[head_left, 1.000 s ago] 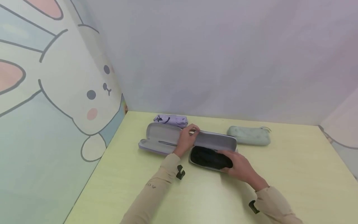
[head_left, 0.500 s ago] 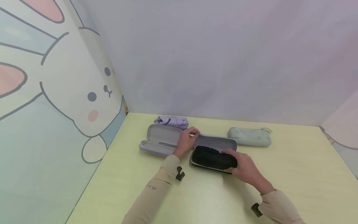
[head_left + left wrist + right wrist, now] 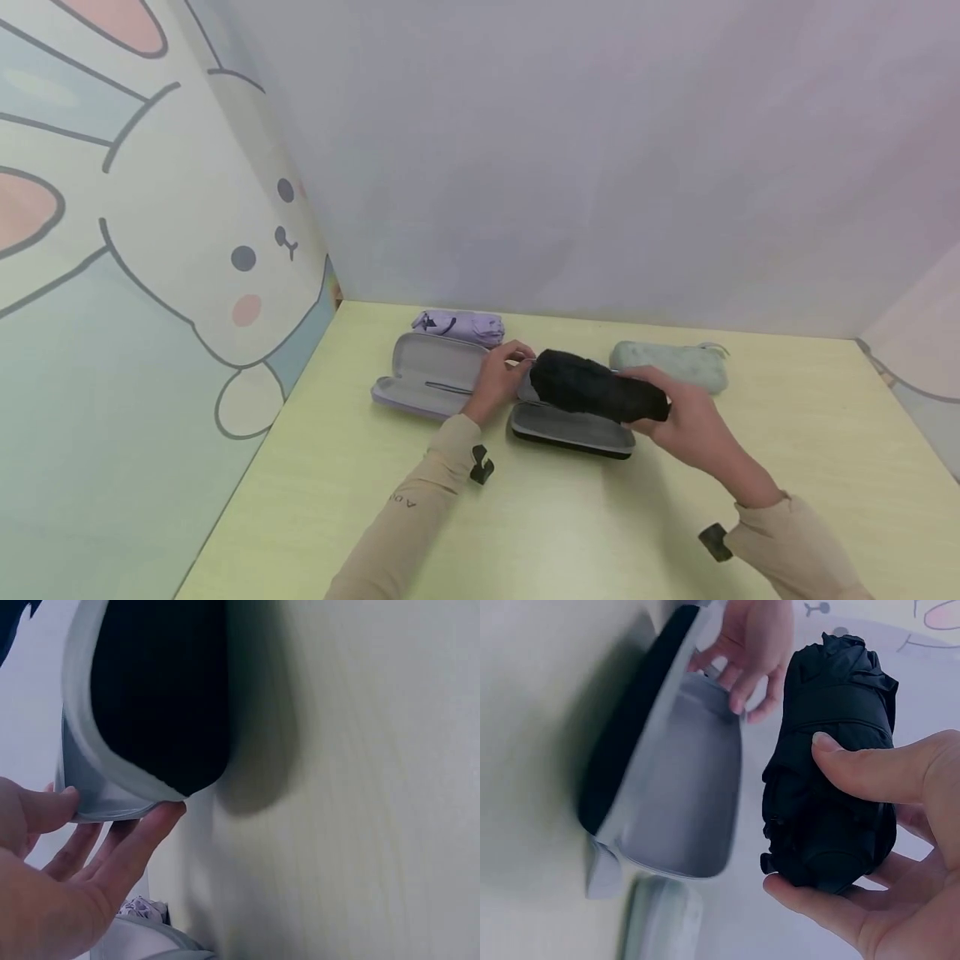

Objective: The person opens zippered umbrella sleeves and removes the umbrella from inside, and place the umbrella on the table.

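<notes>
My right hand [image 3: 693, 421] grips a folded black umbrella [image 3: 592, 387] by one end, above its case. In the right wrist view the thumb lies across the bunched fabric of the umbrella [image 3: 832, 757], with fingers behind and below it. Under it on the table is an open black hard case [image 3: 572, 429] with grey lining. My left hand [image 3: 501, 382] pinches the left end of that case's raised lid. In the left wrist view, the thumb and fingers of the left hand [image 3: 75, 877] are at the rim of the black case [image 3: 161, 697].
An open lilac case [image 3: 420, 396] lies left of the black one, with a thin dark strip inside. Behind it lies a folded purple umbrella [image 3: 459, 325]. A pale green closed case [image 3: 667, 364] sits at the back right. A wall bounds the table [image 3: 810, 450] at the rear.
My right hand has lifted the black umbrella up and to the right, out of the black case, baring its grey lining. The left hand has stayed at the lid.
</notes>
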A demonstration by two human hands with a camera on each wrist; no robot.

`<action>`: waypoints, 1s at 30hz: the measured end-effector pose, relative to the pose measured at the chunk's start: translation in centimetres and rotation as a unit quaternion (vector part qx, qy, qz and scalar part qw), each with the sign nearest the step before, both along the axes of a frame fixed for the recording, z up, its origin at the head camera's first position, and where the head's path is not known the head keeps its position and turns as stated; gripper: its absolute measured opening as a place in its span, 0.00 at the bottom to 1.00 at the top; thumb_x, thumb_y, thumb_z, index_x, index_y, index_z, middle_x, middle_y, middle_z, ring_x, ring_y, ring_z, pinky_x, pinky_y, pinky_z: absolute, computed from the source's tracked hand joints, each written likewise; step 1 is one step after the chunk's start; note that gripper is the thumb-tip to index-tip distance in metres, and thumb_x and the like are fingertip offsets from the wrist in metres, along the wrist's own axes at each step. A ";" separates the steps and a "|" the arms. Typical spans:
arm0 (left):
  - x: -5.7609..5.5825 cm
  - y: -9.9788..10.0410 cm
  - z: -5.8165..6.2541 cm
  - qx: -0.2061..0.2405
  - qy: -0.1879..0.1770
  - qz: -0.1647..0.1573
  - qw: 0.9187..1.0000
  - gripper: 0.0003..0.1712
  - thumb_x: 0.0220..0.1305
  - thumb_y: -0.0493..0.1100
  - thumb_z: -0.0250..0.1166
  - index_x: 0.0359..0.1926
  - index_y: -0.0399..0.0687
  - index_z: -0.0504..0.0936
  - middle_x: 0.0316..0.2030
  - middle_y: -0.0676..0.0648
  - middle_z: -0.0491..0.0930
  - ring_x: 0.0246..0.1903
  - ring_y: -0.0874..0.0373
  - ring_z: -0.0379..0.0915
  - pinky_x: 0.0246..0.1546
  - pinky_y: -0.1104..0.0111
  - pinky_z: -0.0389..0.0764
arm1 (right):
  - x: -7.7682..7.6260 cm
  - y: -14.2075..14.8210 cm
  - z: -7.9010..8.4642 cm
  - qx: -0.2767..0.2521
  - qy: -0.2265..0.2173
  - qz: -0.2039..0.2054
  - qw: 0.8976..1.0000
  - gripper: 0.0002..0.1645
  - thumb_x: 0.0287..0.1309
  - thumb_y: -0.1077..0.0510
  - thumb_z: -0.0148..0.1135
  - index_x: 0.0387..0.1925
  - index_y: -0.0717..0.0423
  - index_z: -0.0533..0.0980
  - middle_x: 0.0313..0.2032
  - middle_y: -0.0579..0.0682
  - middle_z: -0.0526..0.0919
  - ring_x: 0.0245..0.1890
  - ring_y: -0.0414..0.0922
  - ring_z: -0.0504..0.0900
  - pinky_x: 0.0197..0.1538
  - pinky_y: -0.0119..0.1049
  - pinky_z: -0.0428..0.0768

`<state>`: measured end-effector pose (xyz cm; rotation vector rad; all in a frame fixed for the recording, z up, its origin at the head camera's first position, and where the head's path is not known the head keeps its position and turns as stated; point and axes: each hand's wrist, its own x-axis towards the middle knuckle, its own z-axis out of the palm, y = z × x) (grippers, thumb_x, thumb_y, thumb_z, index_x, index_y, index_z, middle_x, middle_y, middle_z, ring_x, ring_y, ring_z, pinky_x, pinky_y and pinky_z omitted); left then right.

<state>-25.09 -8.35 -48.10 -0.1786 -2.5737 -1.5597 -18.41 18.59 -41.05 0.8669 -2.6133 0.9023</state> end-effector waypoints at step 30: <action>0.3 -0.6 0.6 -0.028 -0.009 0.013 0.999 0.07 0.58 0.28 0.63 0.34 0.42 0.83 0.37 0.46 0.83 0.39 0.53 0.80 0.37 0.65 0.78 | -11.7 -2.8 0.2 0.039 -0.102 -0.018 0.994 0.34 0.43 0.61 0.74 0.55 0.51 0.73 0.50 0.64 0.77 0.45 0.62 0.75 0.45 0.57 0.72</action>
